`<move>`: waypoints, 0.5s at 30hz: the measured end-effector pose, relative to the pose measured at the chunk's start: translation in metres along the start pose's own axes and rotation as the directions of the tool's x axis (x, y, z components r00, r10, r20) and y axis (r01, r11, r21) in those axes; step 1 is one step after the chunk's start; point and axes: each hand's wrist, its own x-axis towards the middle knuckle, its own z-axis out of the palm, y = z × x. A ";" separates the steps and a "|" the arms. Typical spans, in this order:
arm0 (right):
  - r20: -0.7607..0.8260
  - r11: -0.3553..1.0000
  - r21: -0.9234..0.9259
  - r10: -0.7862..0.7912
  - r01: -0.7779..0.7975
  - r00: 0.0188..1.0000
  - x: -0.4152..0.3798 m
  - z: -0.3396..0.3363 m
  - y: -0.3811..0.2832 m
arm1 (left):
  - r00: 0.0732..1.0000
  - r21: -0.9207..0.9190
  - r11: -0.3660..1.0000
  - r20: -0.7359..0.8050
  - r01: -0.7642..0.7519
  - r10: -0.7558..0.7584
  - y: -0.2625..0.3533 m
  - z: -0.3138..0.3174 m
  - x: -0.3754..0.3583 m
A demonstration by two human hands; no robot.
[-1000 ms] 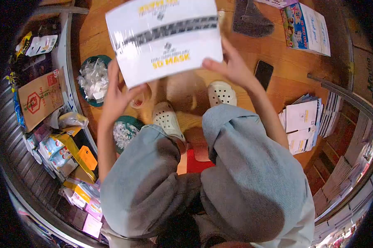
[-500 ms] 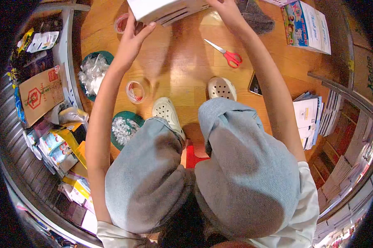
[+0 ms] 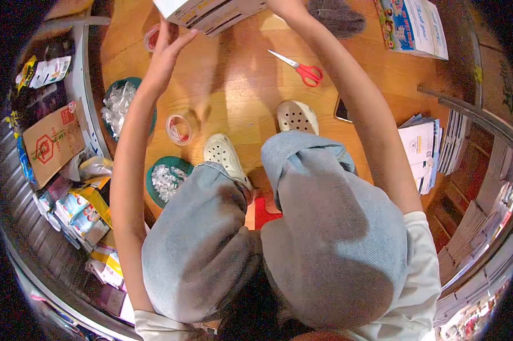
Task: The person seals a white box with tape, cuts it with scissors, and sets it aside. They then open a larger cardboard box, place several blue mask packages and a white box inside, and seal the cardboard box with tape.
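Note:
Between my two hands, at the top edge of the head view, is a white box (image 3: 219,16) with printed lines on its near side; its far part is out of frame. My left hand (image 3: 170,48) grips the box's left end, thumb stretched along the lower edge. At the other end, my right hand (image 3: 287,8) holds the box, its fingers partly cut off by the frame. Below the box, red-handled scissors (image 3: 303,69) lie on the wooden floor, apart from both hands. A roll of clear tape (image 3: 179,129) rests nearer my left shoe.
Two green baskets, one with clear plastic scraps (image 3: 120,105) and one with white bits (image 3: 168,181), stand at left. A phone (image 3: 343,109) lies right of my shoes. Shelves with packages (image 3: 54,145) and paper stacks (image 3: 420,148) flank me. A grey cloth (image 3: 337,18) lies beyond.
The white box and both hands have shifted a little left and up in view, and more print shows on its near side. Floor items shift slightly too, as the head view has moved.

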 end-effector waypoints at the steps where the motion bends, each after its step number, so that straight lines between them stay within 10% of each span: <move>1: -0.002 1.000 -0.008 -0.004 0.004 1.000 0.001 0.000 0.002 | 0.999 -0.008 0.999 0.023 0.040 -0.040 0.004 0.001 0.000; 7: -0.084 0.991 -0.136 -0.009 -0.002 0.996 -0.005 0.003 0.002 | 0.991 0.098 0.990 0.078 0.100 -0.108 -0.004 -0.015 0.004; 9: -0.363 0.920 -0.202 -0.388 0.335 0.847 -0.039 0.001 0.002 | 0.976 0.039 0.976 0.002 0.216 -0.216 0.003 -0.016 -0.006; 11: -0.069 1.000 -0.012 -0.025 0.024 0.997 -0.096 -0.025 0.010 | 0.992 -0.051 0.994 -0.084 0.092 -0.096 -0.003 -0.016 -0.021; 15: -0.053 0.916 -0.388 0.085 -0.098 0.995 -0.223 -0.114 0.026 | 0.990 0.088 0.995 -0.135 0.040 -0.028 0.022 -0.018 -0.080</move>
